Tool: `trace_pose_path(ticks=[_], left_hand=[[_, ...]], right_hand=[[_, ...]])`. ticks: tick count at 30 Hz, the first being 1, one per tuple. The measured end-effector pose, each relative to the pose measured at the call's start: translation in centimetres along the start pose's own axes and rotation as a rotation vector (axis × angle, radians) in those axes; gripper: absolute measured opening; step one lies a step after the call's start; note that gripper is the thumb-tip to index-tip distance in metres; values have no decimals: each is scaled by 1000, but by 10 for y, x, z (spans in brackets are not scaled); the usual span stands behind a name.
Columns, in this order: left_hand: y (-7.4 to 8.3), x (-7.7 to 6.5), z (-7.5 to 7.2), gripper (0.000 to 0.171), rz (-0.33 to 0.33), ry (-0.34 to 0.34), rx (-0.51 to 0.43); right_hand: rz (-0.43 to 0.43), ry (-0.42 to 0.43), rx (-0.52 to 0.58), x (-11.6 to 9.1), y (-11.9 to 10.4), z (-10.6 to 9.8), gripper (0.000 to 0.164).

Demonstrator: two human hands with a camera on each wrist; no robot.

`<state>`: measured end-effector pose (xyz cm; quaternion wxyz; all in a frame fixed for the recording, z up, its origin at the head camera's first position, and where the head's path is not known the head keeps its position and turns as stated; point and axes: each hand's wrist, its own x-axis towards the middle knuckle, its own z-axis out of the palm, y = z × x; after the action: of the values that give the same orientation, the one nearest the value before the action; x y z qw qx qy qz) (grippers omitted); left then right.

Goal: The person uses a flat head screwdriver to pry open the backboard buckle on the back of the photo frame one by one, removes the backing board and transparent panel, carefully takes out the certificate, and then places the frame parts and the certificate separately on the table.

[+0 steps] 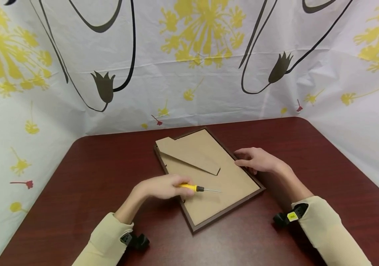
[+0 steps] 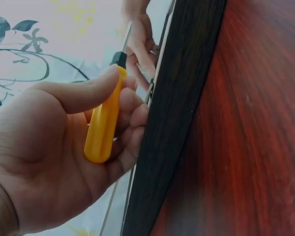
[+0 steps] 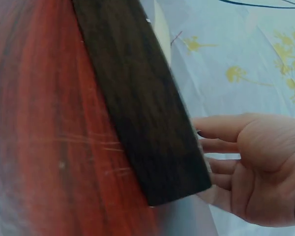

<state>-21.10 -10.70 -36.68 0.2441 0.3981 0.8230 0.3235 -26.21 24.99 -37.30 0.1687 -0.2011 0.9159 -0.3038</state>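
A picture frame [image 1: 227, 203] lies back side up on the table, its tan backboard [image 1: 239, 184] showing inside a dark brown border. Across the upper part of the board slants a long tan stand leg [image 1: 189, 155]. My left hand [image 1: 166, 186] grips a screwdriver [image 2: 105, 123] by its yellow handle, thumb along the top. The thin metal shaft points right, over the backboard. In the left wrist view those fingertips are right at the frame's side. My right hand [image 1: 259, 159] rests at the frame's right side, its fingers [image 3: 221, 129] touching the border, holding no tool.
The dark red wooden table [image 1: 109, 166] spreads around the frame. Behind it and at both sides hangs a white sheet [image 1: 189, 107] with yellow and grey flower prints. A black camera strap sits on each wrist, over beige sleeves [image 1: 325, 225].
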Motion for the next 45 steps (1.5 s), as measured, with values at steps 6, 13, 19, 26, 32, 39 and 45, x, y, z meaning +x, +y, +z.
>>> trace_pose_path(ticks=[6,13,19,26,32,39,45], left_hand=[[-7,-3,-9,16,-1,114,39],[-21,-6,-16,14,17,245,94],[-29,-7,-17,14,0,304,106],[-28,-8,-19,18,-29,220,49],[-17,-9,-17,16,-27,93,18],[-8,-12,-20,14,10,110,42],[-14,-23,-35,13,-1,267,24]], right_hand=[[24,-118,60,-10,1,-12,57],[49,-233,141,-15,3,-19,39],[25,-305,162,-18,3,-21,41],[-21,-204,85,-15,6,-21,36],[3,37,-67,-12,12,-17,30],[78,57,-50,-13,11,-17,40],[141,-67,39,-20,12,-26,39]])
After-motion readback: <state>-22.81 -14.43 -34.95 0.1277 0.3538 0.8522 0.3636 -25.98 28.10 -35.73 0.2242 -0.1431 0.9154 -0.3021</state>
